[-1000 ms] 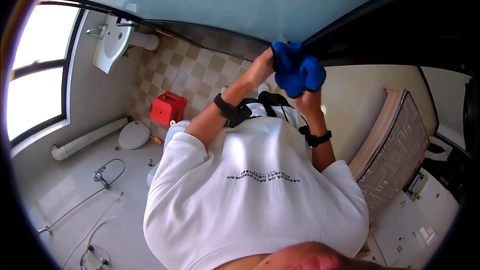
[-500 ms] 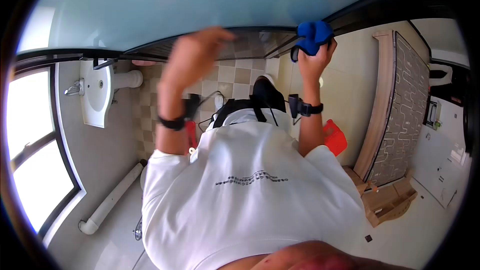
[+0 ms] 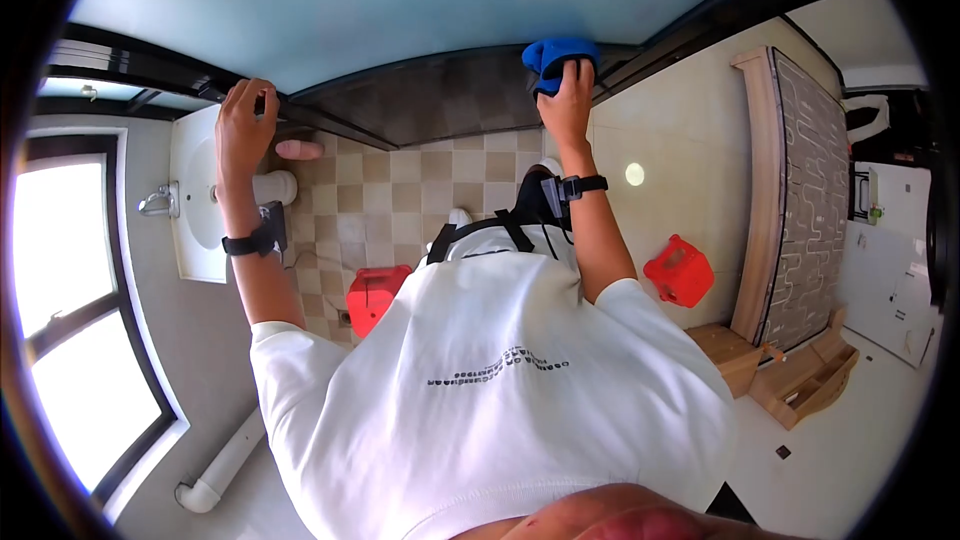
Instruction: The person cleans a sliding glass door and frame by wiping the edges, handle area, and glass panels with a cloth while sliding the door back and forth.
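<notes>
A large frosted glass door [image 3: 420,0] with a black frame stands right in front of me. My left hand [image 3: 245,130] is at the left edge of the black door frame [image 3: 190,70], its fingers curled over it. In my right hand [image 3: 570,105] is a blue cloth [image 3: 560,57], pressed on the frame at the lower border of the frosted pane. Below that pane is a dark, see-through panel [image 3: 430,105]. Each of my wrists wears a black strap with a small device.
Two red plastic stools stand on the floor, one by my left side [image 3: 375,298] and one by my right [image 3: 680,272]. A white sink [image 3: 200,210] and a window [image 3: 70,240] are on the left. Pink slippers [image 3: 299,149] lie on the checkered tiles. A bed [image 3: 805,200] is at right.
My left hand has moved left, from in front of the door to its left frame edge. The right hand and blue cloth have shifted left along the frame. The door's angle has changed slightly.
</notes>
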Demonstrator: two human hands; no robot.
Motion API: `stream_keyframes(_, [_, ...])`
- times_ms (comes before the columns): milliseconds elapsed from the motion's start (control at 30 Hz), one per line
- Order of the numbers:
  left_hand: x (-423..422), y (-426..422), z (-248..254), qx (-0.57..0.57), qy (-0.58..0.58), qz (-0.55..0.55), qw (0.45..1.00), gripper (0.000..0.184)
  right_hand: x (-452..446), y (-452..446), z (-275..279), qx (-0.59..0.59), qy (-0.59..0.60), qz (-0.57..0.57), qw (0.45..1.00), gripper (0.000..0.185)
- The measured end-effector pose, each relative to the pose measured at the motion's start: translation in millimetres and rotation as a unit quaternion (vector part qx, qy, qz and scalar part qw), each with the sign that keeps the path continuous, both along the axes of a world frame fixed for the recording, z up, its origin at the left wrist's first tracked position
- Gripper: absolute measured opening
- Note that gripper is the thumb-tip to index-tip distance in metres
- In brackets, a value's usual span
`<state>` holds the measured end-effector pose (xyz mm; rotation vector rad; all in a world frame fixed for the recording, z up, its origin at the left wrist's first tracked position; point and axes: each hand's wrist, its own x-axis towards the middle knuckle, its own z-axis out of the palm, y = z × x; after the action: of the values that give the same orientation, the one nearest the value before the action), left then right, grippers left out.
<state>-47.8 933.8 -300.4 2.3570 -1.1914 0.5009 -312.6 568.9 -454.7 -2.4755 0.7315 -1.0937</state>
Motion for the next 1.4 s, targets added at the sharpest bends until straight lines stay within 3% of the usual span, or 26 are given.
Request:
stream_keyframes(67, [15.7, 0.1, -9.7, 0.067, 0.033, 0.02, 0.997, 0.018, -11.6, -11.9, 4.2, -0.018, 0.034, -0.023, 0.999, 0.053])
stream_keyframes(267, [31.8, -9.5, -1.0, 0.118, 0.017, -0.038, 0.992, 0.037, -25.4, -39.6, 11.5, -0.013, 0.055, -0.064, 0.996, 0.05])
stream_keyframes(400, [36.2, -10.6, 1.1, 0.185, 0.01, -0.011, 0.983, 0.039, -8.2, -20.2, 17.4, -0.074, 0.073, -0.095, 0.99, 0.041])
stream_keyframes(467, [34.7, -12.9, 4.6, 0.26, 0.253, 0.062, 0.93, 0.037, 6.3, 5.4, 31.6, -0.083, 0.105, -0.072, 0.988, 0.035])
stream_keyframes(500, [35.9, -9.7, 0.2, 0.262, 0.251, 0.06, 0.93, 0.037, 17.1, 21.5, 31.3, -0.081, 0.109, -0.049, 0.99, 0.034])
stream_keyframes(567, [39.5, -0.7, -17.2, 0.236, 0.093, -0.019, 0.967, 0.038, 40.6, 54.9, 27.5, -0.097, 0.114, -0.004, 0.989, 0.033])
stream_keyframes(600, [38.2, -0.4, -20.5, 0.237, 0.091, -0.022, 0.967, 0.038, 50.0, 72.5, 29.9, -0.081, 0.117, 0.03, 0.989, 0.032])
stream_keyframes(667, [31.8, 1.6, -27.8, 0.257, -0.091, -0.03, 0.962, 0.033, 65.3, 97.9, 36.2, -0.072, 0.109, 0.061, 0.99, 0.034])
stream_keyframes(800, [21.7, 5.0, -31.7, 0.242, -0.1, -0.021, 0.965, 0.04, 59.1, 82.5, 27.5, -0.083, 0.091, 0.078, 0.989, 0.036])
stream_keyframes(867, [-0.7, -2.3, -16.5, 0.216, 0.074, 0.087, 0.97, 0.044, 39.5, 61.7, 33.2, -0.101, 0.098, 0.102, 0.985, 0.035])
stream_keyframes(900, [-9.2, -2.1, -11.2, 0.225, 0.092, 0.103, 0.965, 0.047, 32.3, 48.3, 32.4, -0.111, 0.104, 0.09, 0.984, 0.035])
stream_keyframes(1133, [-53.6, 11.8, -6.3, 0.217, 0.096, 0.111, 0.965, 0.042, -9.4, -13.1, 22.4, -0.136, 0.061, -0.032, 0.988, 0.033])
stream_keyframes(1233, [-65.7, 11.8, -5.9, 0.192, 0.115, 0.105, 0.969, 0.039, 1.6, -0.5, 37.2, -0.083, 0.192, -0.105, 0.972, 0.032])
stream_keyframes(1400, [-76.9, 15.7, -15.9, 0.19, 0.04, 0.11, 0.975, 0.037, 25.3, 80.3, 49.4, -0.068, 0.223, -0.051, 0.971, 0.031])
